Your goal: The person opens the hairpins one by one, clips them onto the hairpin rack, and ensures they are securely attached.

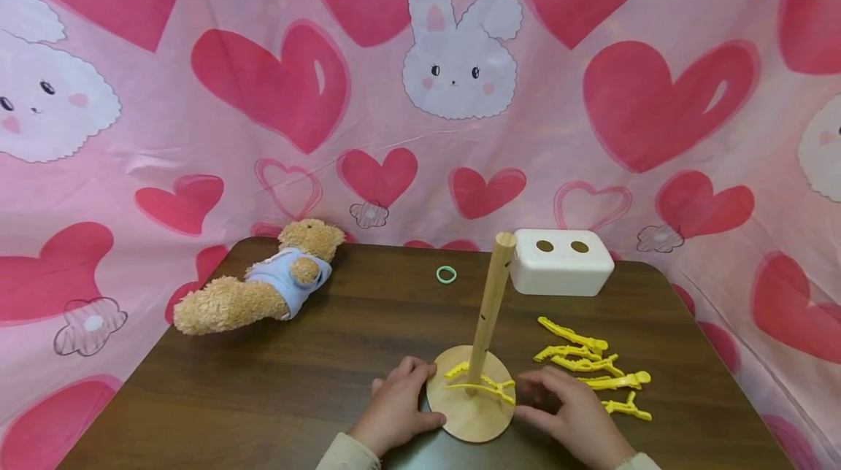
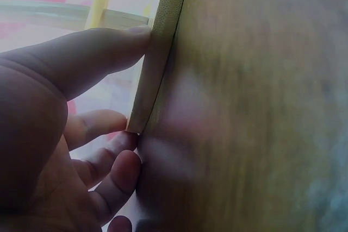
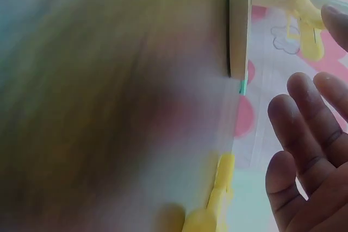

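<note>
- Gripping base [image 1: 473, 422] rim: L hand [image 1: 397, 408], fingers part-bent (L wrist cam).
- R hand [image 1: 581, 411], nr clips [image 1: 614, 382]: fingers loosely apart, empty.
- Head cam only: bear [image 1: 284, 282] on bench [image 1: 374, 324].

Head view from above, forward-down; wrist views low, close (wooden base [image 1: 471, 417] in all)

blue-shirted teddy bear [image 1: 266, 286] — lying | green ring [image 1: 449, 282] | white box [image 1: 562, 272] — two-holed | pink heart-print backdrop [image 1: 381, 116]

A pale, round-based wooden stand [image 1: 485, 335] rises upright, lower centre-right of the frame, a yellow clip [image 1: 494, 389] straddling its post near the bottom.
</note>
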`<state>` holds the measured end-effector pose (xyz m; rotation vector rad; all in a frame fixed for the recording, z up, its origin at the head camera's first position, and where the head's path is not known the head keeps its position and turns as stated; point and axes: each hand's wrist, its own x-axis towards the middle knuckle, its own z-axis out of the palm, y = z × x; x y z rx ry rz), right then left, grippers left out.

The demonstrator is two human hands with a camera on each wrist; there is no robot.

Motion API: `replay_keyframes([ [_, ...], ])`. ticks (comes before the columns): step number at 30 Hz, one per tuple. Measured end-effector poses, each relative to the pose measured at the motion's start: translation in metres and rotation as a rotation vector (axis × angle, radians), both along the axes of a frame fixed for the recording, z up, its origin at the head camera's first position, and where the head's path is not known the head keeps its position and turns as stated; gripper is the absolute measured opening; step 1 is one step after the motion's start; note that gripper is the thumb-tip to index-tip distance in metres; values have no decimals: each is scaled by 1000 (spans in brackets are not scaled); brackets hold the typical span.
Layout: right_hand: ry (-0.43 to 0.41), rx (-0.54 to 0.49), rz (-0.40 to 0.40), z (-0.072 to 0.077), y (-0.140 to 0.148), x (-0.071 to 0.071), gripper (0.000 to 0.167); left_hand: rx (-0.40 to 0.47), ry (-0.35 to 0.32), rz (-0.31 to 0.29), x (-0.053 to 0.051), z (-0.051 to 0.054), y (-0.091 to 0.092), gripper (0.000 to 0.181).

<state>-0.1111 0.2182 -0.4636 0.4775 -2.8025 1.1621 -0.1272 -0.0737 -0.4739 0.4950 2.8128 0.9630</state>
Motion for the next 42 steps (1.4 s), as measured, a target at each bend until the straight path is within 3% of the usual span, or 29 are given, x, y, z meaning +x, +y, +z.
replay_keyframes([
  [6, -6, 53, -21, 3, 16, 4, 35, -4, 2, 4, -1, -1, -1, 74],
  [11, 59, 135, -70, 3, 32, 11, 38, 0, 9, 2, -1, -2, -2, 74],
  [17, 10, 196, -138, 4, 52, 16, 42, 2, 0, 4, -1, -1, -2, 73],
  [23, 113, 258, -185, 0, 71, 18, 42, -3, -5, 3, -1, -2, -2, 73],
  [27, 139, 313, -226, -2, 88, 18, 46, -2, -10, -2, -2, -2, -2, 74],
  [35, -107, 436, -275, -2, 124, 13, 63, 4, -36, -10, -2, -2, -1, 74],
  [42, -170, 491, -225, -11, 139, 14, 57, 12, -43, -9, -1, 0, -1, 75],
])
